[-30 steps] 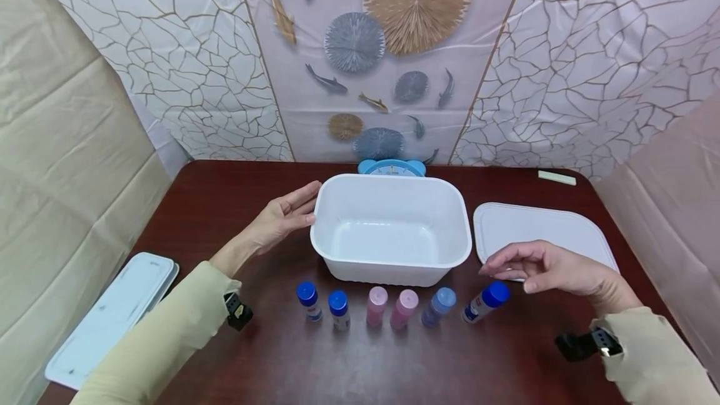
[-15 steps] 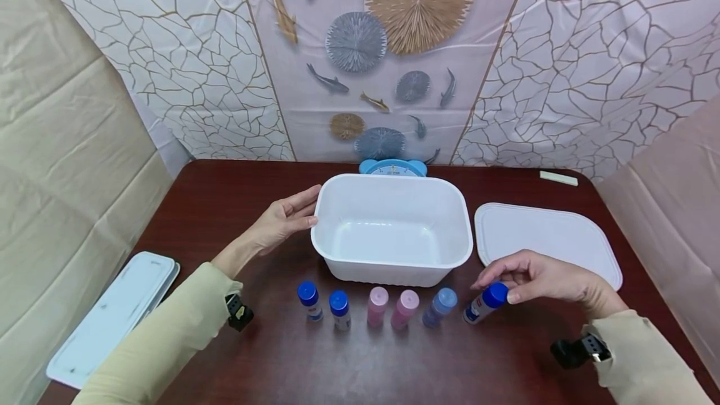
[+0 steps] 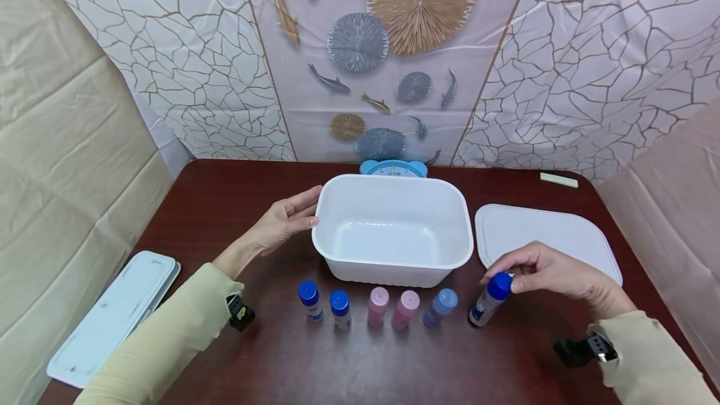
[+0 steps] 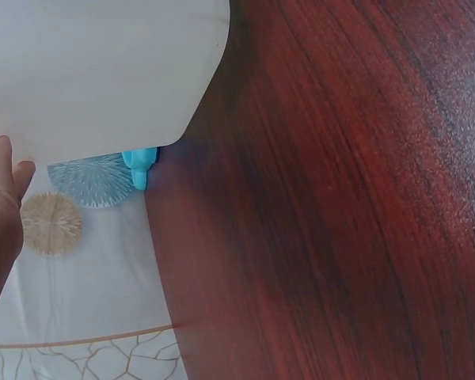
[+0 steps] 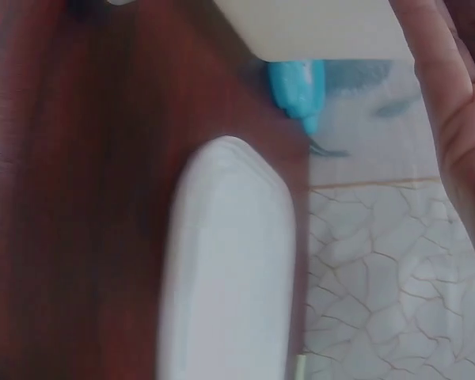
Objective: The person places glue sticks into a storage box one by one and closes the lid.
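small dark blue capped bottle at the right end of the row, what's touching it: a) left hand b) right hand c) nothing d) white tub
b: the right hand pinches the blue cap of the small dark blue capped bottle, while the left hand rests against the white plastic tub.

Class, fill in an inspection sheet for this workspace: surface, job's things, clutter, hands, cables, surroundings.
Surface: dark red wooden table.
Job's things: empty white tub; blue-capped bottle tilted, at the right end of a row with five other small bottles.
Clutter: white lid right of the tub; pale tray at the left edge; blue clock behind the tub.
Hands: left hand rests against the tub's side; right hand pinches the blue-capped bottle's cap.
Cables: nothing seen.
Surroundings: patterned backdrop.
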A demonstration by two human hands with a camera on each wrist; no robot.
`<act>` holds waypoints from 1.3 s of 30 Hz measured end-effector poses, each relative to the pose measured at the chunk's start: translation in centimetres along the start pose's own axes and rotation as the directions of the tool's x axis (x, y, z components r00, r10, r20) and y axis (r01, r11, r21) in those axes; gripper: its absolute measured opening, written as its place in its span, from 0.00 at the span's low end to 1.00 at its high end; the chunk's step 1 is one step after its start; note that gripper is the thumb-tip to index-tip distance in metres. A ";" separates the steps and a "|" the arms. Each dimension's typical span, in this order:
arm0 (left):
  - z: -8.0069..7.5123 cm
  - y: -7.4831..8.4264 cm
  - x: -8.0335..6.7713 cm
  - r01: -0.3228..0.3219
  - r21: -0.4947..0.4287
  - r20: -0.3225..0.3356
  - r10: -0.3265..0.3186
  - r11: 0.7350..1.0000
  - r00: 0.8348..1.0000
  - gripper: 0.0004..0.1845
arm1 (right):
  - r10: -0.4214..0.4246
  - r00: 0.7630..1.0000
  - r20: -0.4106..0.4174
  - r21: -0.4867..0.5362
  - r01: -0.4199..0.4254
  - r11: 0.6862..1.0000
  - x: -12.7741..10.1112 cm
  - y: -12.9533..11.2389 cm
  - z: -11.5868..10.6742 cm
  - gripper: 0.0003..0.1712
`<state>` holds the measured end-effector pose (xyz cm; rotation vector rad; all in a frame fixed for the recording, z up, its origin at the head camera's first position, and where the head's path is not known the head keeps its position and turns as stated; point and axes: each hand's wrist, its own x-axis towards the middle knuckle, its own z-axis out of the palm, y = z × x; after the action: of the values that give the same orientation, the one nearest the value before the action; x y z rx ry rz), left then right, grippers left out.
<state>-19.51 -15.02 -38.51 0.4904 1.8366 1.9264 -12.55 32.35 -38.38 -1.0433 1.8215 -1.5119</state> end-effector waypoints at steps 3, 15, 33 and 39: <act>0.0 0.0 0.0 -0.003 -0.003 0.001 0.003 1.000 1.000 0.37 | -0.098 0.995 -0.003 -0.040 0.098 0.994 -0.2 -1.0 -0.9 0.23; -0.3 0.0 -0.1 -0.004 0.009 0.004 0.004 1.000 1.000 0.37 | -0.368 0.930 -0.017 0.006 0.368 0.930 4.2 -10.4 -6.2 0.17; -0.1 -0.2 0.3 -0.015 0.006 0.022 0.015 1.000 1.000 0.37 | 0.190 0.885 -0.425 -0.138 -0.271 0.953 21.1 -5.4 -0.2 0.19; -0.4 -0.1 0.2 -0.004 0.019 0.006 0.004 1.000 1.000 0.36 | 0.234 0.888 -0.396 -0.126 -0.305 0.944 23.0 -4.2 1.5 0.17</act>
<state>-19.89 -15.25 -38.69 0.5060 1.8537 1.9097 -23.07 12.11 -33.11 -0.5616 2.3023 -1.4623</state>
